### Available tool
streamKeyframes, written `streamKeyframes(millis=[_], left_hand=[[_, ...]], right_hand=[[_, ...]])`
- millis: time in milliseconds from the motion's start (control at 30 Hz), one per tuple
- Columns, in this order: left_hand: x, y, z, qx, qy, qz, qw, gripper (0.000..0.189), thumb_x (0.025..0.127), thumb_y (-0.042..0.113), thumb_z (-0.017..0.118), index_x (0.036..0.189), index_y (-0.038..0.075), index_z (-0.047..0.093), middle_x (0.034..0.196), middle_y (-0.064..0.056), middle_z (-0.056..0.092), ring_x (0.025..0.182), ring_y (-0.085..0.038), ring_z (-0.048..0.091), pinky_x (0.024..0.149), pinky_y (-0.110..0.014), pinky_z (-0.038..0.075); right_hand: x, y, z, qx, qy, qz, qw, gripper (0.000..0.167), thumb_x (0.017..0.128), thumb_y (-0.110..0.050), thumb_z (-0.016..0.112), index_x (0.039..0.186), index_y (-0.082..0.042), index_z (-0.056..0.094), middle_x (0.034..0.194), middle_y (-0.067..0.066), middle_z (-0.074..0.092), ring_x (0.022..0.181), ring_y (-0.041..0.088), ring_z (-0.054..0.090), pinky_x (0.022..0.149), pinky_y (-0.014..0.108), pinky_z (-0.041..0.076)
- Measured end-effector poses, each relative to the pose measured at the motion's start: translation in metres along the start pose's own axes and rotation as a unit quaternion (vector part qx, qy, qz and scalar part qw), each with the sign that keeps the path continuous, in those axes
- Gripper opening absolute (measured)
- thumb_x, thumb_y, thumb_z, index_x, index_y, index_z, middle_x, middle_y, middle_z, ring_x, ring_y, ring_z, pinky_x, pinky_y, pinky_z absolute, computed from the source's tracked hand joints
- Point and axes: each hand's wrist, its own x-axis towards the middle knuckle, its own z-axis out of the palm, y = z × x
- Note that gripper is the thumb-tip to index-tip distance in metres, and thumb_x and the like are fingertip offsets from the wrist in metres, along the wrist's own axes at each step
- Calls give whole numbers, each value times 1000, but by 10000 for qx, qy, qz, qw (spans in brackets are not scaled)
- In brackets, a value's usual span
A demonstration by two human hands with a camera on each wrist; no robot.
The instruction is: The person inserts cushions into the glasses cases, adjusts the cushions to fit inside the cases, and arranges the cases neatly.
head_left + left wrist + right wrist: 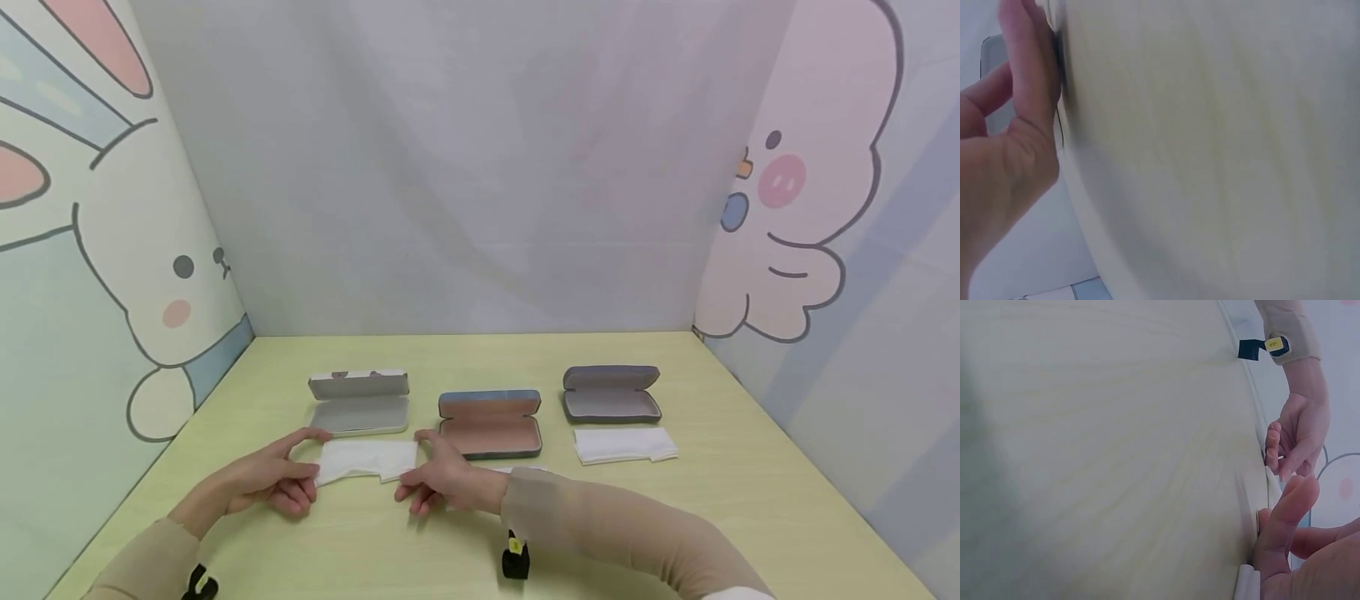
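Observation:
A folded white cloth (367, 458) lies flat on the table in front of a case with a pale grey interior (360, 414), its lid raised. My left hand (273, 475) rests at the cloth's left edge, index finger and thumb spread apart along it. At the right edge my right hand (442, 479) does the same, index finger near the far corner and thumb near the close one. The other fingers of both hands bend loosely. In the right wrist view the left hand (1300, 434) appears beyond the right thumb. A second white cloth (532, 472) is mostly hidden by my right forearm.
A case with a pink interior (491, 436) stands open in the middle. To its right is an open dark grey case (611, 405), with another folded white cloth (625, 445) before it. Cartoon-printed side walls and a plain back wall (472, 167) border the yellowish table (750, 500).

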Motion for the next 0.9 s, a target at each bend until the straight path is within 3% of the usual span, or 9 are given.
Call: streamKeyframes(millis=[167, 433, 900], left_hand=[[1, -5, -4, -244, -79, -71, 9996, 70, 101, 17, 49, 151, 13, 1, 83, -11, 70, 70, -16, 70, 67, -34, 62], [1, -4, -1, -235, 33, -139, 9996, 67, 101, 18, 50, 147, 10, 2, 82, -11, 71, 68, -15, 70, 67, -33, 62], [9, -1, 12, 470, 497, 72, 9976, 55, 101, 17, 49, 141, 6, 12, 69, -7, 68, 56, -12, 66, 55, -29, 59]], right_hand=[[1, 1, -1, 84, -67, 12, 9999, 78, 89, -1, 64, 150, -11, 16, 70, 11, 72, 39, 11, 54, 40, 20, 47], [2, 0, -2, 81, -145, 20, 9999, 76, 89, 1, 64, 148, -10, 17, 72, 13, 72, 40, 12, 56, 41, 21, 49], [5, -1, -1, -6, 42, 101, 9999, 60, 94, -5, 58, 142, -8, 22, 71, 14, 72, 39, 13, 55, 40, 23, 49]])
